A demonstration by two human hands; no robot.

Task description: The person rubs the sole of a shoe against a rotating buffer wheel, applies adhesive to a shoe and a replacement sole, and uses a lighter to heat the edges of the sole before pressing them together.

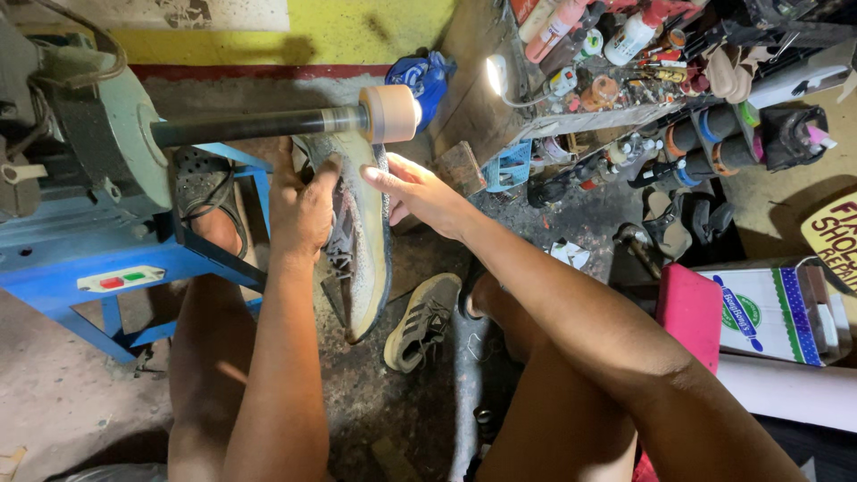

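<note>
Both my hands hold a grey sneaker (364, 259) with a tan sole, turned on its side with the sole facing right. My left hand (302, 207) grips its upper on the left. My right hand (418, 189) clasps the sole side near the toe. The toe end sits just under the tan sanding drum (390, 113) at the tip of a dark shaft (250, 126) that sticks out of a grey motor (85, 125). Whether the shoe touches the drum I cannot tell.
The motor stands on a blue metal frame (134, 268) with a red and green switch (122, 280). A second sneaker (421, 321) lies on the floor between my knees. Cluttered shelves (643, 98) of bottles and tools, a small lamp (496, 75), a pink box (690, 312) fill the right.
</note>
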